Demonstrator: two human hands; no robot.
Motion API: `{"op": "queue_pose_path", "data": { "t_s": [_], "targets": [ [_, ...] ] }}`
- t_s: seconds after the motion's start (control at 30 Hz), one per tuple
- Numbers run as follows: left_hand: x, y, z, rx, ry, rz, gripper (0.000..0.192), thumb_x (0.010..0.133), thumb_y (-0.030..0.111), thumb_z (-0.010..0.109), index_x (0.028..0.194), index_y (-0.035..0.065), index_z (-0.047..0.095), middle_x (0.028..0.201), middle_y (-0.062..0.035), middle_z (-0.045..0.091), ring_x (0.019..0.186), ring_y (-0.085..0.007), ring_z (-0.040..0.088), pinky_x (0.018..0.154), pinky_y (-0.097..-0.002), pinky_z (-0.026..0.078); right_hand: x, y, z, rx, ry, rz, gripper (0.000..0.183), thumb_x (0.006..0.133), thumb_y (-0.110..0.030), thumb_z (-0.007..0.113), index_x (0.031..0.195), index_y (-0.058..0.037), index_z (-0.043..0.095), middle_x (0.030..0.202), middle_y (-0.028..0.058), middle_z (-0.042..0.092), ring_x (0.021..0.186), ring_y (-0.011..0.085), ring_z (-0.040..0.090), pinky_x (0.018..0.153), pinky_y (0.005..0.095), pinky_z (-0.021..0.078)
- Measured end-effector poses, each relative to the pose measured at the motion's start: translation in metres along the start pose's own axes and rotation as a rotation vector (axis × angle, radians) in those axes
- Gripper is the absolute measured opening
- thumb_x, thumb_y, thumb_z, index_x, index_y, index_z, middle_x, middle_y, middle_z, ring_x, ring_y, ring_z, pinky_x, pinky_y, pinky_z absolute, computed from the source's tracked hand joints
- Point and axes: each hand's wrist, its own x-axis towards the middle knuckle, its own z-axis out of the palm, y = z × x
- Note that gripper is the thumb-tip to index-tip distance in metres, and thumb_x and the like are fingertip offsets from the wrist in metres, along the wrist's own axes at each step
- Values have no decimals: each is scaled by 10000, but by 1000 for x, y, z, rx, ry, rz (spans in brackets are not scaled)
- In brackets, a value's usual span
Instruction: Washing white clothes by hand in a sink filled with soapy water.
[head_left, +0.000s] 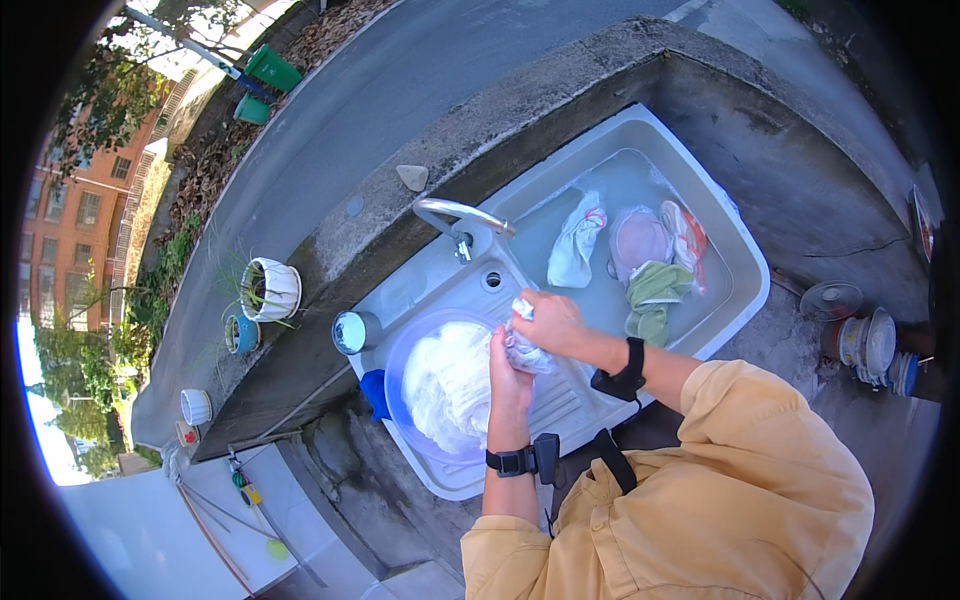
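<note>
My right hand grips a bunched white patterned cloth from above, with a crumpled end poking out past the fingers. Against the cloth's left side, my left hand is closed on the same piece. Both hands are over the ribbed drainboard of a sink. Just left of them, a translucent plastic basin holds a heap of white fabric. In the water of the sink bowl lie a pale blue-white cloth, a pinkish rounded piece, a green cloth and a white-and-orange one.
A curved faucet arches toward the bowl. Near the basin stand a metal cup and a blue cloth. Along the concrete wall sit a stone and potted plants. Stacked containers are at right.
</note>
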Motion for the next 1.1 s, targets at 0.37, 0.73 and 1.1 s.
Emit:
{"op": "queue_pose_path", "data": {
  "t_s": [0.37, 0.73, 1.1],
  "targets": [
    [-2, 30, -200, 858, 612, 515, 327, 712, 125, 623, 1011, -2, 587, 1114, -174, 535, 1074, -268, 486, 918, -343, 367, 11, 65, -3, -357, -191, -215, 383, 717, -232, 594, 1035, -23, 550, 1041, 195, 554, 938, 359, 543, 804, 417, 445],
    [6, 80, -236, 52, 230, -384, 795, 787, 551, 516, 1382, 116, 220, 1385, -164, 280, 1182, -384, 385, 838, -622, 344, 18, -69, 142, 163, -847, 553, 920, 785, -543, 530, 1382, -20, 66, 1337, 272, 295, 1114, 416, 457, 704, 572, 502],
    [90, 30, -259, 214, 64, -207, 468, 700, 157, 662, 1122, 0, 532, 952, -97, 587, 846, -208, 565, 664, -303, 454, 46, -30, 182, 382, -982, 715, 672, 732, -354, 653, 1249, -5, 403, 1128, 165, 543, 903, 351, 590, 734, 554, 486]
  ]
}}
